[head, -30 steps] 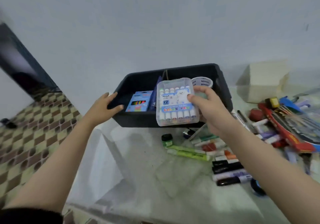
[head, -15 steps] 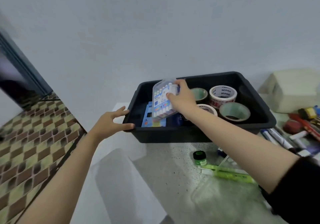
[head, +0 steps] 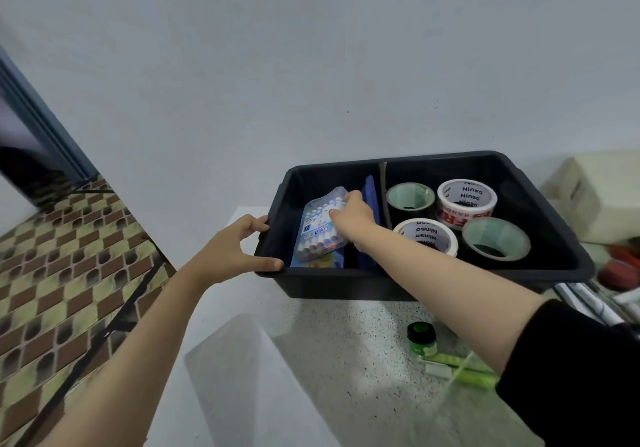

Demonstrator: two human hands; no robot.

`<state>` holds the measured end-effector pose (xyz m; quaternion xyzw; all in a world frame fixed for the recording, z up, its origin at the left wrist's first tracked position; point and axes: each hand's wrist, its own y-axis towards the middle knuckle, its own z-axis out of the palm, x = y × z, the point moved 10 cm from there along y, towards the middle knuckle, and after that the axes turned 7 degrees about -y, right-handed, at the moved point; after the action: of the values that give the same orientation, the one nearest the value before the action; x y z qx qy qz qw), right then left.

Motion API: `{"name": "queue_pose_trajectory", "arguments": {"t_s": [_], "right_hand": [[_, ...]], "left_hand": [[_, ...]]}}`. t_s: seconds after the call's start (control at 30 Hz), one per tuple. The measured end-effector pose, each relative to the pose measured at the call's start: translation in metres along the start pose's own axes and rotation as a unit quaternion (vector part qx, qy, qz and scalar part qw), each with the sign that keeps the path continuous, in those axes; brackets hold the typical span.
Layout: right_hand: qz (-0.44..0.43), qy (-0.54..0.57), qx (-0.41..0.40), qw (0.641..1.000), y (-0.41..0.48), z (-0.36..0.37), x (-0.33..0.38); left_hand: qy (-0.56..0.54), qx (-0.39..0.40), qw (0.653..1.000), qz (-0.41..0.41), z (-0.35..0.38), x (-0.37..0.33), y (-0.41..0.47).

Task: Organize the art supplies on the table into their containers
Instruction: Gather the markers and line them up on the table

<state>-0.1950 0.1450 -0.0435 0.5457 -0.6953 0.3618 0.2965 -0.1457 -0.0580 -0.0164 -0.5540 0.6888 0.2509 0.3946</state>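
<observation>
The speckled white counter (head: 329, 360) lies bare in front of the black rectangular plastic bin (head: 346, 287), whose left end sits near the counter's left edge. The left hand (head: 232, 252) grips the bin's near-left corner, thumb along the near rim and fingers curled over the side rim. The right hand (head: 353, 220) reaches over the near rim into the left compartment, fingers clamped on the far end of the clear plastic case of colour pens (head: 317, 235). The case lies tilted on blue boxes, with dark free space beside the left wall. Four tape rolls (head: 465, 202) fill the right compartment (beyond a divider).
</observation>
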Motion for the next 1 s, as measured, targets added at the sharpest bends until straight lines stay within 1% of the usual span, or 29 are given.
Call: {"name": "queue_pose_trajectory", "arguments": {"t_s": [0.1, 0.17, 0.23, 0.33, 0.43, 0.5, 0.57, 0.6, 0.67, 0.73, 0.8, 0.9, 0.97, 1.0], "right_hand": [[-0.012, -0.057, 0.015, 0.998, 0.001, 0.006, 0.001], [-0.025, -0.149, 0.046, 0.988, 0.0, 0.016, 0.002], [-0.038, -0.235, 0.065, 0.969, -0.004, 0.022, 0.003], [-0.055, -0.275, 0.078, 0.957, -0.006, 0.026, 0.004], [-0.062, -0.285, 0.073, 0.954, -0.007, 0.024, 0.004], [-0.069, -0.274, 0.056, 0.957, -0.008, 0.021, 0.005], [-0.097, -0.276, 0.021, 0.956, -0.013, 0.015, 0.011], [-0.128, -0.301, 0.0, 0.945, -0.018, 0.012, 0.019], [-0.19, -0.365, -0.041, 0.91, -0.03, 0.007, 0.034], [-0.24, -0.386, -0.066, 0.888, -0.045, -0.001, 0.046], [-0.274, -0.38, -0.076, 0.88, -0.062, -0.013, 0.051], [-0.329, -0.368, -0.103, 0.864, -0.092, -0.041, 0.047], [-0.352, -0.362, -0.117, 0.855, -0.112, -0.063, 0.037], [-0.356, -0.349, -0.121, 0.858, -0.119, -0.075, 0.028]], "left_hand": [[0.007, 0.005, 1.0, 0.006, 0.002, -0.003, -0.002], [0.01, 0.004, 1.0, 0.01, 0.003, -0.004, -0.004], [0.009, 0.002, 1.0, 0.012, 0.003, -0.005, -0.005], [0.003, 0.001, 1.0, 0.01, 0.002, -0.004, -0.005], [0.0, 0.001, 1.0, 0.009, 0.002, -0.003, -0.005], [0.002, 0.003, 1.0, 0.01, 0.002, -0.002, -0.006], [0.008, 0.004, 1.0, 0.01, 0.001, -0.002, -0.005], [0.012, 0.005, 1.0, 0.01, 0.001, -0.002, -0.005], [0.019, 0.008, 1.0, 0.009, 0.001, -0.003, -0.004], [0.031, 0.015, 0.999, 0.005, 0.002, -0.006, -0.003], [0.036, 0.02, 0.999, -0.014, 0.003, -0.009, -0.003], [0.043, -0.003, 0.998, -0.046, 0.004, -0.026, 0.001], [0.082, -0.027, 0.996, -0.031, 0.012, -0.051, 0.001], [0.109, -0.043, 0.993, -0.011, 0.018, -0.068, 0.0]]}}
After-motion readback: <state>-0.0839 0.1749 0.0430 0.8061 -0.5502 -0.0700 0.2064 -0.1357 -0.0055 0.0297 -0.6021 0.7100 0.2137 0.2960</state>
